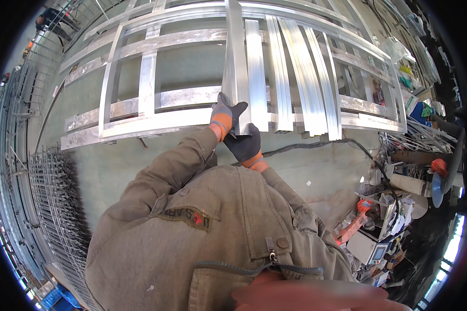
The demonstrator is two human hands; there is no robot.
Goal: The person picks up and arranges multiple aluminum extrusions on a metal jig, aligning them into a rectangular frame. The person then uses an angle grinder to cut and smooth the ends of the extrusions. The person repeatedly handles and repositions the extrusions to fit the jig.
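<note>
A long silvery metal profile point(236, 62) points away from me, its near end in my two gloved hands. My left hand point(225, 115), in a black and orange glove, is closed round the profile's left side near that end. Just below and to the right, my right hand point(245, 146) is closed on the near end, with most of its fingers hidden. Right of this profile, several more metal profiles point(258, 78) lie side by side across a large rectangular metal frame point(161, 122).
Metal support beams point(197, 96) run crosswise beneath the frame. A dark cable point(316, 144) trails over the floor to the right. Racked metal bars point(52, 181) stand at the left. A control box with a screen point(367, 248) sits among clutter at the right. Another person point(56, 22) bends at the far left.
</note>
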